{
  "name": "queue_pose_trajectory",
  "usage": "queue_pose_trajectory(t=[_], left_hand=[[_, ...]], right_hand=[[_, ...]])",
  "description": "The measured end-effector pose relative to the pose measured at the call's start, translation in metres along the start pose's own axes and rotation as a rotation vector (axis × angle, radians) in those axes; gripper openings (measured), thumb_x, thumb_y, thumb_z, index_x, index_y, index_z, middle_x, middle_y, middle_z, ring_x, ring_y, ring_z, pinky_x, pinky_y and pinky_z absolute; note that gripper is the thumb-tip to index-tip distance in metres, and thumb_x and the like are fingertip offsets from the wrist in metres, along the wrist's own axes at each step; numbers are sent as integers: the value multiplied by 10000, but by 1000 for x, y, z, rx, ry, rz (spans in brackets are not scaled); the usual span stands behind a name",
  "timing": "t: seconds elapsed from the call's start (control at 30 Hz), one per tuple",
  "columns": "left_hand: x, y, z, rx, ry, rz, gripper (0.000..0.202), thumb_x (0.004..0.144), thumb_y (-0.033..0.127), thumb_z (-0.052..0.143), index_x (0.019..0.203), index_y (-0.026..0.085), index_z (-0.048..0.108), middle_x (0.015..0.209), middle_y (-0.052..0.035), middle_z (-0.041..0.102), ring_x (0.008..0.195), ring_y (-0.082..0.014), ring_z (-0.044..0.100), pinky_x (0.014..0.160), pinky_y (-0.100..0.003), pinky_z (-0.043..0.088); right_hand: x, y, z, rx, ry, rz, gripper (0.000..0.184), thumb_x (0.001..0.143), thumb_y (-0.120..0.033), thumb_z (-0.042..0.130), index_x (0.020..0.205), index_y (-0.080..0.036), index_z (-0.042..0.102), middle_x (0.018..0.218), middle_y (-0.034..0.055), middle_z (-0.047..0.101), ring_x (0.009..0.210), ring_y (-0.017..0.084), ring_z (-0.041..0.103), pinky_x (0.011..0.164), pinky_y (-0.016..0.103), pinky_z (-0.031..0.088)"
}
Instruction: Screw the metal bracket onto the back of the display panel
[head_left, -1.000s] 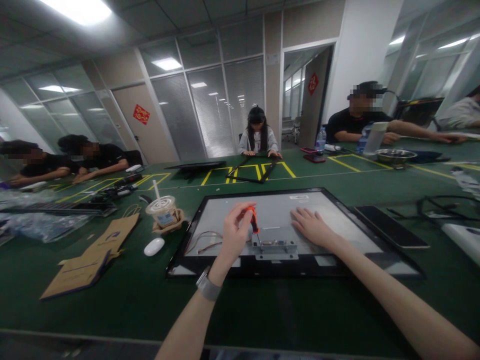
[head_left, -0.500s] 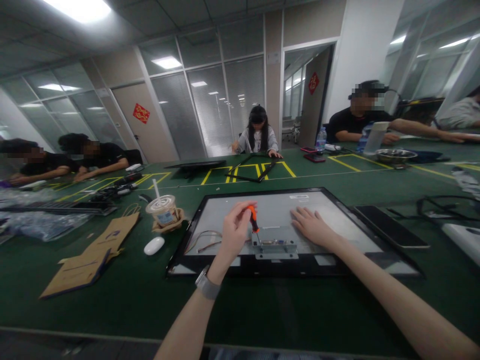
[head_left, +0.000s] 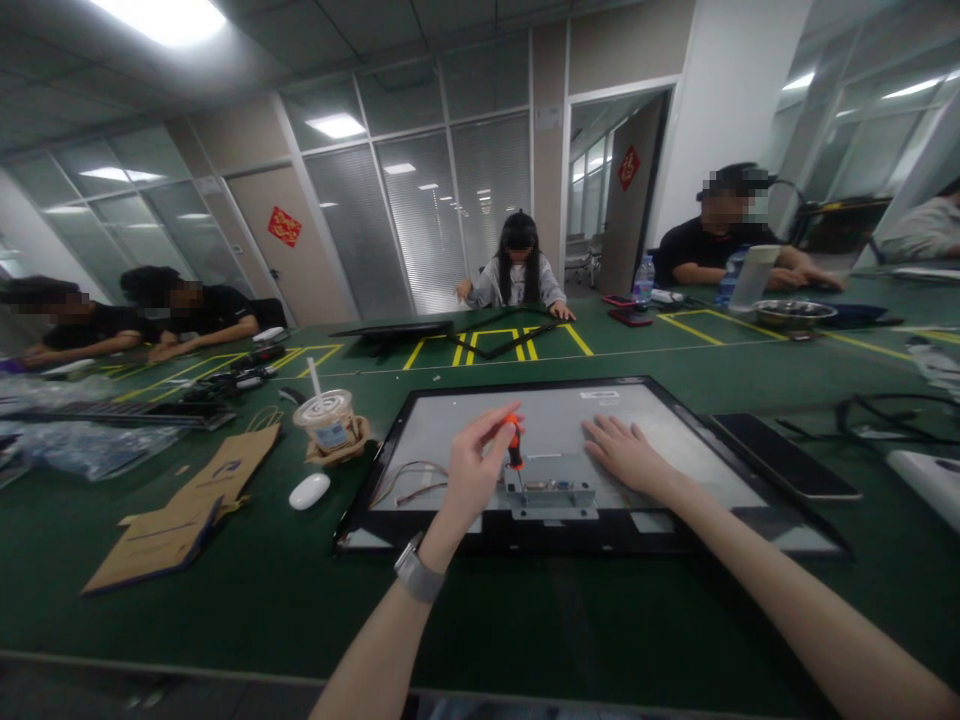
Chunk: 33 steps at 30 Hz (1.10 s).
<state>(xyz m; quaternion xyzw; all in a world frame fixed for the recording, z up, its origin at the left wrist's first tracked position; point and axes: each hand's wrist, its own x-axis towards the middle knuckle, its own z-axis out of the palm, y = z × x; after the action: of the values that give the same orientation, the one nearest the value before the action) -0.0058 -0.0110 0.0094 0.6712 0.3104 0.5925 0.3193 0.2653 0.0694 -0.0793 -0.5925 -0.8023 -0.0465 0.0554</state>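
Observation:
A flat monitor panel [head_left: 675, 420] with a black frame lies back-up on the green table in front of me. My left hand [head_left: 472, 470] is closed round an orange-handled screwdriver [head_left: 514, 444], held upright with its tip on a small metal bracket [head_left: 553, 497] near the panel's front edge. My right hand [head_left: 626, 452] lies flat, fingers spread, on the grey back of the panel just right of the bracket. Thin coloured wires [head_left: 409, 478] curl on the panel to the left of my left hand.
A lidded drink cup with a straw [head_left: 328, 422], a white mouse [head_left: 308, 491] and brown cardboard [head_left: 180, 500] lie to the left. A dark slab [head_left: 780, 452] and cables [head_left: 892, 415] lie to the right. Other people sit at the far and side edges.
My left hand has shifted its grip slightly on the screwdriver, fingers now covering more of the handle. My right hand stays put. The person opposite has moved a black frame.

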Motion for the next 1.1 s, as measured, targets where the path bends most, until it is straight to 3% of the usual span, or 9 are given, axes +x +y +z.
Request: queue_pose_trajectory(t=[0.13,0.4,0.5,0.7,0.9,1.1], left_hand=[[1,0,1,86,87,61,199,885,287,641,1034,203,743,917,-49,608,840,-149,599,766,-256,504],[-1,6,3,27,51,1,309,966,304,483,1190,210,673,1138,-91,658,924,-174,654,822,-297,515],[-1,3,4,71,95,13,286,945,302,536,1180,218,677,1071,-74,654,896,-161,637,817,-284,511],[-2,-1,5,168,194,72,158,865,288,664,981,215,743,884,-30,552,815,-148,552,774,-263,484],[-5,4,6,129,152,60,289,972,294,468,1097,216,717,953,-56,550,833,-159,549,762,-276,485],[-5,1,5,82,100,47,320,970,246,468,1232,223,649,1174,-91,612,998,-184,612,869,-305,495]], right_hand=[[-1,-2,-4,-1,-22,2,598,988,-413,198,1477,-155,426,1538,178,397,1407,357,339,1089,584,313],[0,-2,-3,-3,7,-7,590,985,-403,197,1462,-161,445,1523,186,418,1394,357,358,1075,594,325],[0,-1,0,8,13,-2,589,983,-416,196,1464,-183,444,1527,170,416,1395,355,358,1078,592,322],[1,0,1,3,14,-12,597,980,-424,191,1470,-183,434,1522,170,424,1391,358,362,1075,597,326],[0,-2,-3,-23,1,-8,589,984,-399,205,1470,-158,435,1525,181,416,1394,357,361,1079,584,329],[-2,-4,-6,-31,-10,-6,592,995,-400,186,1479,-154,423,1534,177,404,1397,358,355,1083,579,327]])
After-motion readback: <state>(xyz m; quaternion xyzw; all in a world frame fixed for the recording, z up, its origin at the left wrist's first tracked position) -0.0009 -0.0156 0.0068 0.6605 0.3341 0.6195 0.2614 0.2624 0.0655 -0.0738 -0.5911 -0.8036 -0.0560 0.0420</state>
